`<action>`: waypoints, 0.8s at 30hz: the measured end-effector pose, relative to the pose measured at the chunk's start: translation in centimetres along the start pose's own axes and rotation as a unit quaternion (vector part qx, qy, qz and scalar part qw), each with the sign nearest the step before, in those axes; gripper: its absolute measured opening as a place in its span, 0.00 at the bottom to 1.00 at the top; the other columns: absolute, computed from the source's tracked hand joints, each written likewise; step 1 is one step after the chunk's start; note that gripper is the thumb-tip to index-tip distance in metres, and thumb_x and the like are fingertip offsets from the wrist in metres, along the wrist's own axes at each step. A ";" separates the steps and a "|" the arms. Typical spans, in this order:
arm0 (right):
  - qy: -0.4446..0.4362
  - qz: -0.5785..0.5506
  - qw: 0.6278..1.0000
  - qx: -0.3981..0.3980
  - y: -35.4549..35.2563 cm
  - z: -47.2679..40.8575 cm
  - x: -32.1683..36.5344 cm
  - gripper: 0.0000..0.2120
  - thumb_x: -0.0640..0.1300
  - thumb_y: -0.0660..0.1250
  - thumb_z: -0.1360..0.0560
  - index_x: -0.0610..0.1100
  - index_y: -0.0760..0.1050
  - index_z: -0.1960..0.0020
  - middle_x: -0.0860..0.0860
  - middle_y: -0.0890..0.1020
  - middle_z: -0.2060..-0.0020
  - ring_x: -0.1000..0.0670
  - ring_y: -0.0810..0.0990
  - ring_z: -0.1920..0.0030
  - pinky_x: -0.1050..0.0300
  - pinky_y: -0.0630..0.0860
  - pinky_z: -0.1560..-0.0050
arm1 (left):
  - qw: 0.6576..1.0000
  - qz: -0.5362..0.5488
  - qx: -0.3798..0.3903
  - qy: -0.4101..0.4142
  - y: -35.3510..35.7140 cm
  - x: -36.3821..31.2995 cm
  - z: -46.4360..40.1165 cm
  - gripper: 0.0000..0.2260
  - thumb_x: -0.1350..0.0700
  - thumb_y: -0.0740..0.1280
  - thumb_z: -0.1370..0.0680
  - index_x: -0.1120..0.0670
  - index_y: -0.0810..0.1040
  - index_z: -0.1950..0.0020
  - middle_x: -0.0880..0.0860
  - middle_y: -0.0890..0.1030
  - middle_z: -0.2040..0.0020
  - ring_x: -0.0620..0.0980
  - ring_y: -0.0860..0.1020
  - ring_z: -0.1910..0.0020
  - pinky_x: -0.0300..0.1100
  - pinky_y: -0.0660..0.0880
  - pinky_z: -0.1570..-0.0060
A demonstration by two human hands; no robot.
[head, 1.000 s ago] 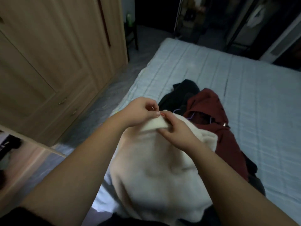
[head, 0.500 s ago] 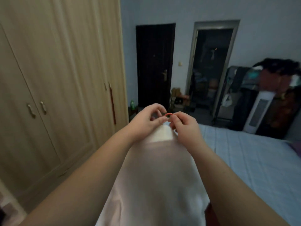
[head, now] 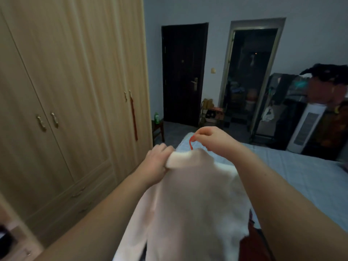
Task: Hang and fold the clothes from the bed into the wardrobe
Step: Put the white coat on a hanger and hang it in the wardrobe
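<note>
Left hand (head: 157, 162) grips the collar end of a white garment (head: 190, 200), fingers curled round the rolled cloth at its top left corner. Right hand (head: 212, 139) sits a little higher and to the right, its fingertips pinched together on a thin red loop (head: 191, 143) that rises from the top edge of the garment. Both forearms reach in from the bottom corners, and the garment hangs down between them, held up in the air in front of the person and falling out of view at the bottom edge. Behind and right of it lies the bed (head: 293, 172) with a pale blue striped cover. A dark red cloth (head: 250, 245) shows just under the garment's lower right edge, on the bed. To the left stands the wardrobe (head: 71, 95), light wood, its tall doors closed, with a red tassel (head: 134, 117) hanging from one handle. Farther back are a dark door (head: 183, 72), an open doorway (head: 248, 76) beside it, and a white fan heater (head: 306, 127) against the right wall, near piled dark things too blurred to name.
</note>
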State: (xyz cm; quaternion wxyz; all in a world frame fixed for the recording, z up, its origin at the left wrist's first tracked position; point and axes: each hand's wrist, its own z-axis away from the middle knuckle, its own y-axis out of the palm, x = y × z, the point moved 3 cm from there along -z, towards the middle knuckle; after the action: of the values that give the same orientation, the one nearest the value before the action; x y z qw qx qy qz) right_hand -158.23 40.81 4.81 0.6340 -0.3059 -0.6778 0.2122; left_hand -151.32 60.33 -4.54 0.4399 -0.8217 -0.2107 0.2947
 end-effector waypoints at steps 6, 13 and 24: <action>-0.071 0.098 0.993 0.000 1.3 -0.8 0.3 0.11 0.48 0.64 0.19 0.48 0.82 0.57 0.54 0.82 0.62 0.54 0.76 0.64 0.57 0.71 0.63 | 0.992 -0.020 -0.065 0.105 1.3 -4.0 0.1 0.15 0.54 0.71 0.29 0.45 0.73 0.44 0.48 0.67 0.50 0.49 0.66 0.50 0.47 0.64 0.52; -0.085 -0.042 0.994 -0.059 0.3 -0.5 -0.5 0.10 0.43 0.61 0.17 0.46 0.77 0.56 0.47 0.84 0.59 0.49 0.85 0.57 0.46 0.83 0.53 | 0.997 -0.026 -0.001 0.072 2.5 -5.1 1.2 0.28 0.59 0.64 0.33 0.41 0.66 0.35 0.51 0.57 0.27 0.56 0.53 0.23 0.62 0.57 0.27; -0.141 -0.128 0.980 -0.063 -2.8 1.5 2.0 0.11 0.40 0.58 0.16 0.38 0.77 0.52 0.45 0.85 0.60 0.47 0.86 0.59 0.57 0.83 0.58 | 0.994 0.061 0.022 -0.087 -3.1 -2.7 0.2 0.20 0.38 0.64 0.23 0.38 0.65 0.33 0.43 0.76 0.42 0.47 0.77 0.47 0.49 0.75 0.45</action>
State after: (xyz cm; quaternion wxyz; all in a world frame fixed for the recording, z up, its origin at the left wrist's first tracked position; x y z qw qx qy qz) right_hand -160.18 40.31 8.03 0.5333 -0.2230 -0.8060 0.1272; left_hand -153.73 60.39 -1.17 0.4190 -0.7943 -0.1912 0.3962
